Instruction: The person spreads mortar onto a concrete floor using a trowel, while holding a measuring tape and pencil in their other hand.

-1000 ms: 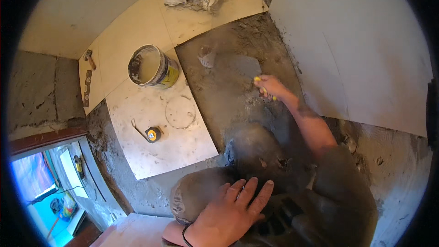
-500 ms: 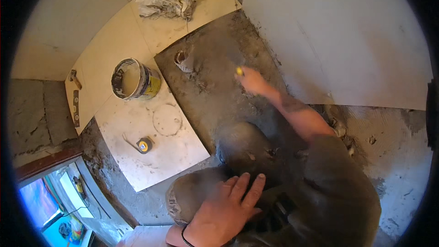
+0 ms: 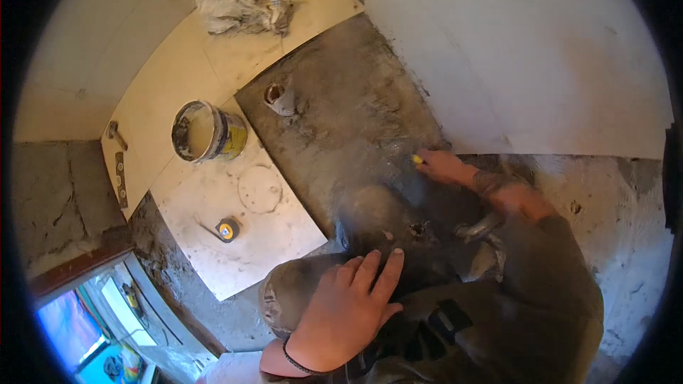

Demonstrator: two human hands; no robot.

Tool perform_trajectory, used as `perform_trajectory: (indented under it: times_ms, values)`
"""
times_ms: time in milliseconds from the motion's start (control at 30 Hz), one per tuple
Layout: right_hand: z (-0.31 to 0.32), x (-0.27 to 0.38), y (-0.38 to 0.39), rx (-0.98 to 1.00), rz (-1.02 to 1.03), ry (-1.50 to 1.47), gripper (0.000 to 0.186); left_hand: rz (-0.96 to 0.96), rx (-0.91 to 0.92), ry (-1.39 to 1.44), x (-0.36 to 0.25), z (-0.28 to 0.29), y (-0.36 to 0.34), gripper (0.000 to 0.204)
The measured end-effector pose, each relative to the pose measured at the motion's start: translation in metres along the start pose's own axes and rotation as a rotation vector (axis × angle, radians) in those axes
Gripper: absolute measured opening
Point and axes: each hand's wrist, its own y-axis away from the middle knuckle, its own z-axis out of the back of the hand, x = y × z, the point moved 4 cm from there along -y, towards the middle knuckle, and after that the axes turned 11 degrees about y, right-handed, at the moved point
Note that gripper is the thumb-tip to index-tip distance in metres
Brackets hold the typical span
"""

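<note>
My right hand reaches forward onto the bare grey screed patch and grips a small yellow-tipped tool, its tip touching the grey surface near the edge of the large white tile. My left hand lies flat, fingers spread, on my dusty knee and holds nothing. A short pipe stub sticks up from the screed at its far left corner.
A loose cream tile with a pencilled circle carries a yellow tape measure. A dirty bucket stands behind it. A crumpled rag lies on the far tiles. A level lies at the left.
My right hand has drawn back toward me and to the right along the screed, from near the pipe stub to the white tile's edge. My left hand stays on the knee.
</note>
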Motion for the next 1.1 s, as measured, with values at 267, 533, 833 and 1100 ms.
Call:
perform_trajectory:
  times_ms: [267, 533, 833, 1100]
  values:
    - [-0.003, 0.006, -0.073, -0.294, -0.082, -0.045, 0.033, -0.055, -0.11, 0.066, 0.003, -0.013, 0.012, 0.067]
    - [-0.04, 0.036, -0.082, -0.274, -0.512, -0.57, 0.029, -0.026, -0.237, 0.005, 0.011, -0.017, 0.024, 0.067]
    - [-0.048, 0.005, -0.072, -0.163, -0.443, -0.545, 0.028, -0.118, -0.17, 0.001, 0.006, -0.02, 0.022, 0.066]
    - [-0.022, 0.016, -0.077, -0.566, -0.274, 0.043, 0.037, -0.169, -0.05, 0.013, -0.004, -0.016, 0.016, 0.064]
